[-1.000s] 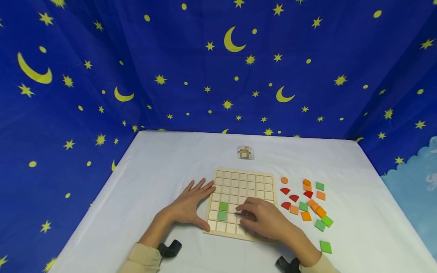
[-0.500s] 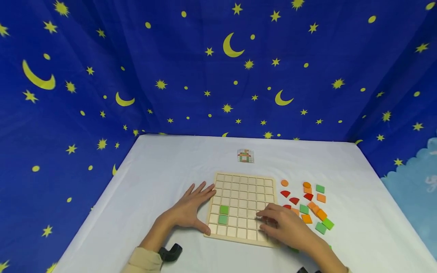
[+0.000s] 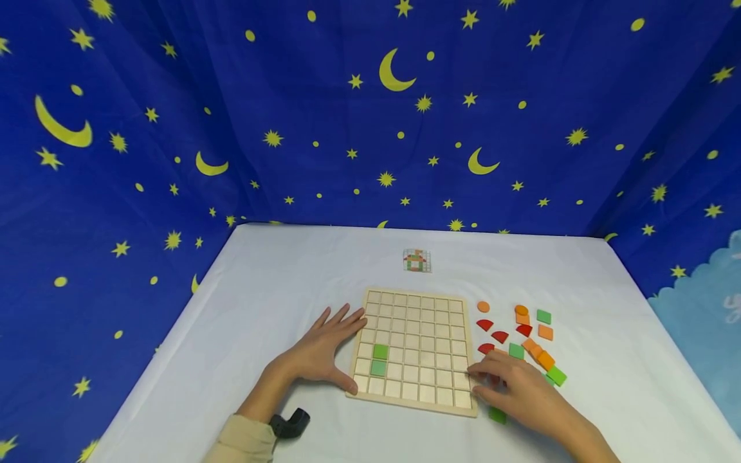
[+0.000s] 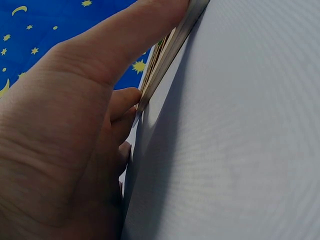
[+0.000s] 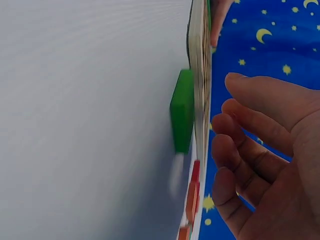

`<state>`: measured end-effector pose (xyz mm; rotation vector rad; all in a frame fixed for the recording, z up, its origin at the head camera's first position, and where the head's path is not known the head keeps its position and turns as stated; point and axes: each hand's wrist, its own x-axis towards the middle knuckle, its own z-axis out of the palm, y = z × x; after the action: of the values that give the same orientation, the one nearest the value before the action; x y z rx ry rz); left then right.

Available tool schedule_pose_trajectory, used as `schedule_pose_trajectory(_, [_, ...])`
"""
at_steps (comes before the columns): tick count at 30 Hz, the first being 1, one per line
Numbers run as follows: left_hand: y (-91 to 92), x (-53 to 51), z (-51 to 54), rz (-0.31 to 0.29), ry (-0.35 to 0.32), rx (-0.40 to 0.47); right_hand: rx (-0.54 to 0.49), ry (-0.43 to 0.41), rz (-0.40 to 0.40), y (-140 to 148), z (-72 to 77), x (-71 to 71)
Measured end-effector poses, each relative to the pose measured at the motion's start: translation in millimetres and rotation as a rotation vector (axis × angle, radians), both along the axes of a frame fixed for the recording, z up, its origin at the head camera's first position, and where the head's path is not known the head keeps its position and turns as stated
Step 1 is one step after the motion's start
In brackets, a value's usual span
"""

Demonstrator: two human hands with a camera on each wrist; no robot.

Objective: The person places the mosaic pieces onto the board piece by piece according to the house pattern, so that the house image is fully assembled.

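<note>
A wooden grid board (image 3: 427,360) lies on the table. In its lower left area sit a bright green tile (image 3: 380,352) and, in the cell below, a duller green tile (image 3: 379,368). My left hand (image 3: 321,347) rests at the board's left edge, fingers spread and thumb at the lower left corner; the left wrist view shows the thumb (image 4: 135,37) against the board's side. Over the board's right edge hovers my right hand (image 3: 523,389), fingers loosely bent; in the right wrist view nothing is between them. A loose green tile (image 3: 497,415) lies just beneath it.
Right of the board are scattered red quarter-circle pieces (image 3: 500,336), an orange disc (image 3: 483,307), orange squares (image 3: 545,360) and green squares (image 3: 543,316); my right hand covers some. A small pattern card (image 3: 417,260) lies behind the board. A starry blue curtain (image 3: 324,116) surrounds the table.
My right hand has moved right, from above the board's lower middle to its right edge. The left hand stays at the left edge. Both placed green tiles are unchanged.
</note>
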<state>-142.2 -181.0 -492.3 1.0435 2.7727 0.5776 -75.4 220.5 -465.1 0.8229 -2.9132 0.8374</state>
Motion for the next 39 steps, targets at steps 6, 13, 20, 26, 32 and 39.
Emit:
schedule_pose_trajectory(6, [0.1, -0.2, 2.5, 0.000, -0.004, 0.010, 0.037, -0.056, -0.062, 14, -1.2, 5.3])
schedule_pose_trajectory(13, [-1.3, 0.3, 1.5, 0.009, -0.003, 0.018, 0.067, -0.151, -0.063, 24, 0.1, 13.5])
schedule_pose_trajectory(20, [0.0, 0.9, 2.8, 0.007, -0.012, 0.010, 0.176, -0.202, -0.074, 28, 0.6, 23.1])
schedule_pose_trajectory(26, [1.3, 0.2, 3.3, 0.002, -0.008, 0.005, 0.172, -0.270, -0.080, 30, -0.3, 24.3])
schedule_pose_trajectory(32, [0.9, 0.7, 2.7, -0.005, -0.009, 0.015, 0.152, -0.260, -0.041, 31, -2.3, 24.5])
schedule_pose_trajectory(39, [1.1, 0.9, 1.2, 0.001, -0.003, 0.016, 0.136, -0.157, 0.013, 31, -2.4, 24.2])
